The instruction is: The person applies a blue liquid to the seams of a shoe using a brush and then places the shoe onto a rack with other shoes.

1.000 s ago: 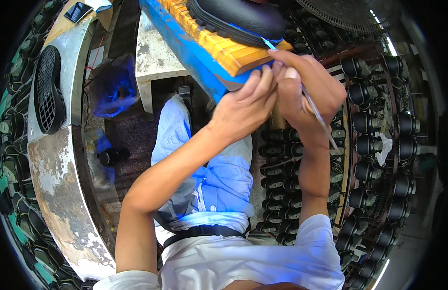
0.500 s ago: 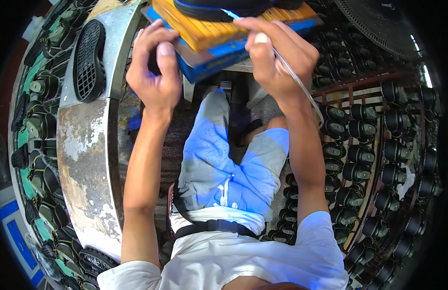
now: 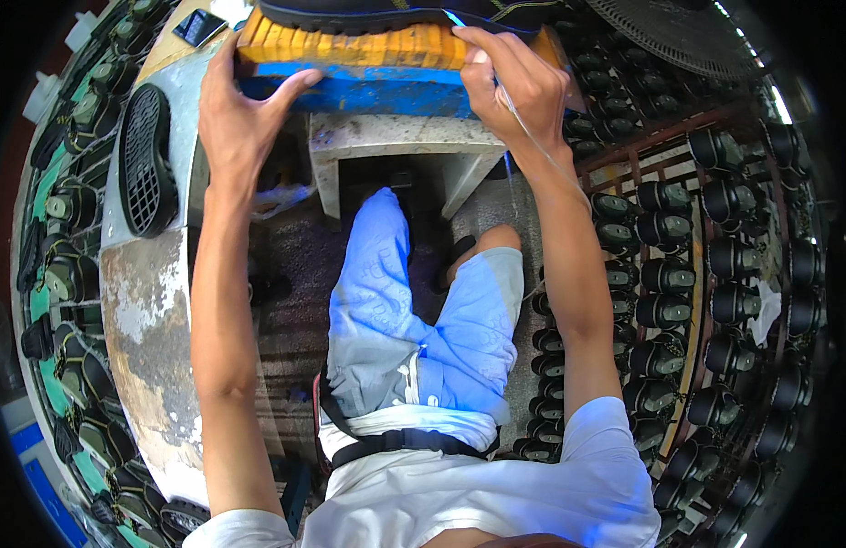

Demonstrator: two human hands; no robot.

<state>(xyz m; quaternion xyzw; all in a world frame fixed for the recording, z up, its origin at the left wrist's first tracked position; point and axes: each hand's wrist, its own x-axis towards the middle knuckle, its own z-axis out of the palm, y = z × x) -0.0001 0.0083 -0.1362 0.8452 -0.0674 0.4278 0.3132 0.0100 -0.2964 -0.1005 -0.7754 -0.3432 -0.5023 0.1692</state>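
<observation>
Head view: left hand [image 3: 236, 114] spread open, palm down, fingers apart, resting on the near left end of the wooden block [image 3: 350, 47], thumb lying along the blue board [image 3: 368, 91] beneath it; nothing clamped. Right hand [image 3: 514, 87] closed at the near right part of the same block, fingertips pinched on a thin pale thread [image 3: 542, 151] trailing down along the right forearm. Black shoe [image 3: 386, 13] set sole-down on top of the yellow-orange block, at the upper edge of the picture, between the two hands. Block and blue board stacked on a pale stand [image 3: 396, 146] directly ahead of the knees. Loose black outsole [image 3: 147, 160] lying tread-up on the worn metal table [image 3: 149, 310] to the left, apart from the left hand. Racks of dark shoes [image 3: 679, 274] filling the right side; further shoes [image 3: 67, 274] on green holders along the left rim. Fan grille [image 3: 679, 27] at upper right.
</observation>
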